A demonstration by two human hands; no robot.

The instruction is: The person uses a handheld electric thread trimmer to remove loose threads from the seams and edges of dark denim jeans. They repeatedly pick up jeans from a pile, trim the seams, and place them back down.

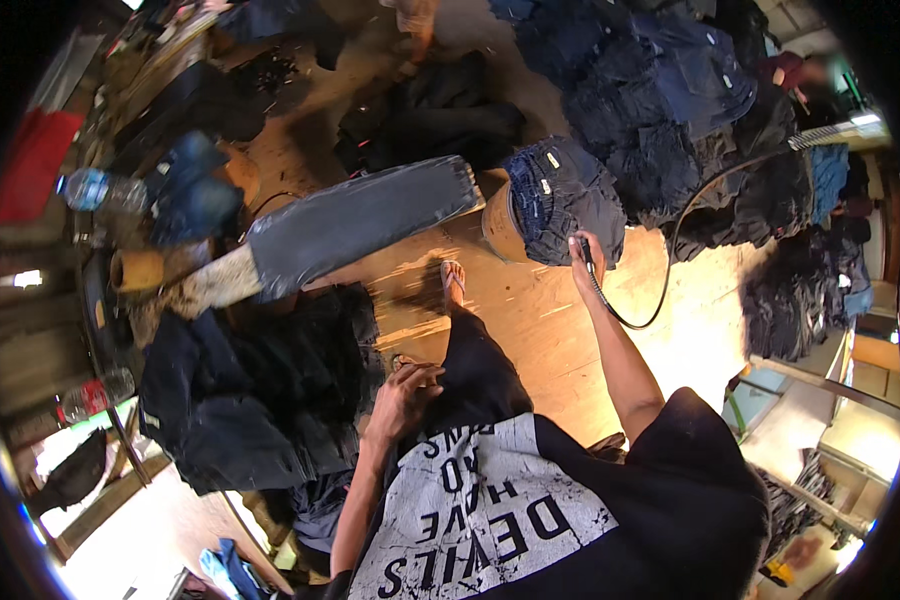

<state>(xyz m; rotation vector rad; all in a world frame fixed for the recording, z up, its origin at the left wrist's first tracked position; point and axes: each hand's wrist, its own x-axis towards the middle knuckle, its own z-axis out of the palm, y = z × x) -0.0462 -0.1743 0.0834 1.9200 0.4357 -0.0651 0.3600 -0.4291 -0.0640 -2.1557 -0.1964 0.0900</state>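
Observation:
My right hand (582, 252) is stretched forward and grips a slim black nozzle on a black hose (670, 262). The nozzle tip is against dark blue jeans (562, 195) pulled over a round wooden form (497, 222). The hose loops down, then rises to the right toward a ribbed metal pipe (822, 136). My left hand (406, 392) lies with bent fingers on my black shorts at the knee, beside a heap of dark garments (255, 395). Whether it holds any cloth is unclear. My sandalled foot (453, 280) rests on the wooden floor.
A grey trouser leg (360, 220) is stretched over a long form on the left. A plastic water bottle (95, 188) lies at far left. Piles of dark and blue jeans (670, 90) fill the upper right. Another dark pile (430, 115) lies behind.

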